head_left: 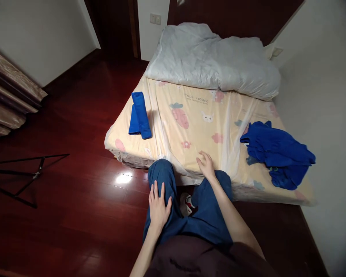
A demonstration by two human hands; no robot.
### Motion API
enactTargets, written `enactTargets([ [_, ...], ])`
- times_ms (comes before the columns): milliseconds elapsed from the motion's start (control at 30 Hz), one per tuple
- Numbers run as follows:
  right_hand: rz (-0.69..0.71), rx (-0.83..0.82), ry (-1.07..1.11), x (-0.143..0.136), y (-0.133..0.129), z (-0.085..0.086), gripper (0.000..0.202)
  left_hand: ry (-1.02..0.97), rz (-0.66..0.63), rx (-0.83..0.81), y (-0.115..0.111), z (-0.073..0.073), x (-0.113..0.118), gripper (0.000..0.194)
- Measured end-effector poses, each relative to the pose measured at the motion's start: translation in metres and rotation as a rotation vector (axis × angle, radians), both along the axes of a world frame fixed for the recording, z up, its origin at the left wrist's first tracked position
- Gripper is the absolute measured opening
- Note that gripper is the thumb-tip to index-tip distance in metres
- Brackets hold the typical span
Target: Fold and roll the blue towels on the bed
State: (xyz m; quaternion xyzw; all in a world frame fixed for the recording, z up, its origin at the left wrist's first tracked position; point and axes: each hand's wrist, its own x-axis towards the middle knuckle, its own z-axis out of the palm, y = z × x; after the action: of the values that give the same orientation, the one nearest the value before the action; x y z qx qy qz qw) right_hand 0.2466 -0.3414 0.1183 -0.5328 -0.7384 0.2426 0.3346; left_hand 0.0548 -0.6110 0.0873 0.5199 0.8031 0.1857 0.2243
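My left hand (158, 206) lies spread on my left thigh, holding nothing. My right hand (206, 165) hovers by the bed's front edge near my right knee, fingers apart and slightly curled, with nothing in it. On the left part of the bed (196, 123) lies a blue folded cloth (142, 115), made up of two flat strips, one crossing over the other. A crumpled blue garment (279, 150) with a small white label rests at the bed's right side, with something darker blue partly under it.
A grey-white quilt (216, 61) is bunched at the head of the bed. Black tripod legs (36, 175) stand on the dark red floor (83, 192) at the left. Curtains (8, 100) hang at the far left, and a wall (325, 100) borders the right.
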Motion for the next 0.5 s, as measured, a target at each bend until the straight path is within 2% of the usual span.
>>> enactTargets([
  [67, -0.009, 0.004, -0.123, 0.056, -0.034, -0.014, 0.029, 0.037, -0.009, -0.105, -0.014, 0.003, 0.014, 0.084],
  [100, 0.023, 0.012, -0.169, 0.075, -0.048, -0.016, 0.027, 0.044, -0.006, -0.118, -0.013, 0.007, 0.014, 0.083],
  [167, 0.056, 0.039, -0.221, 0.096, -0.068, -0.015, 0.025, 0.079, 0.006, -0.101, 0.002, 0.015, 0.010, 0.083],
  [267, 0.066, 0.063, -0.225, 0.099, -0.078, -0.010, 0.025, 0.181, 0.002, -0.035, 0.037, 0.027, 0.005, 0.080],
  [367, 0.035, 0.081, -0.195, 0.096, -0.076, -0.010, 0.026, 0.272, -0.010, 0.024, 0.065, 0.030, 0.006, 0.078],
  [500, 0.015, 0.104, -0.192, 0.096, -0.075, -0.015, 0.026, 0.314, -0.011, 0.070, 0.077, 0.023, 0.005, 0.074],
])
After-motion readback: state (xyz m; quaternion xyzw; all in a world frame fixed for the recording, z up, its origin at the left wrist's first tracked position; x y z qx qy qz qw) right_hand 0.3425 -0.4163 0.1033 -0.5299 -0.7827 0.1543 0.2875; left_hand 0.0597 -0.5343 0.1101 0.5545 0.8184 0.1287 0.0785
